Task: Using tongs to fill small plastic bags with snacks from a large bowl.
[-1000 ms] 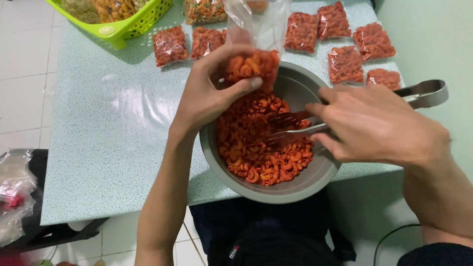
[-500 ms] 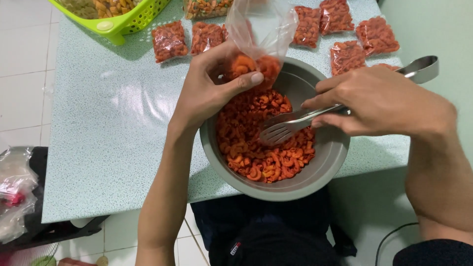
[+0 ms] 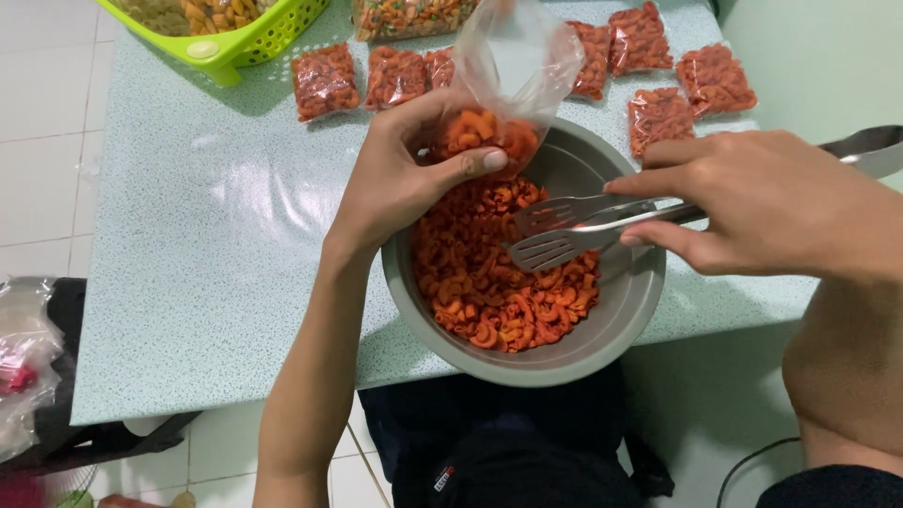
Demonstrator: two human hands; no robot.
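At 9 o'clock of my view I see a crumpled clear plastic bag (image 3: 21, 362) lying off the table (image 3: 188, 263) edge. At 11 o'clock sits a green basket (image 3: 246, 42) with pale snacks inside. From 11 to 1 o'clock, a row of sealed clear packets (image 3: 324, 82) of orange-red snacks lies flat on the pale speckled table; one larger mixed-colour packet (image 3: 404, 16) lies at 12 o'clock.

My left hand (image 3: 400, 179) is closed around the lower part of an open clear bag (image 3: 503, 89), thumb across its front; the bag stands upright at the bowl's 11 o'clock rim, its bottom filled with orange curls.

The grey bowl (image 3: 616, 325) sits at centre, at the table's near edge, about half full of orange-red curled snacks (image 3: 489, 282).

My right hand (image 3: 762, 202), at 3 o'clock, is clamped on metal tongs (image 3: 564, 230); the slotted tips are slightly apart, empty, hovering over the snacks.
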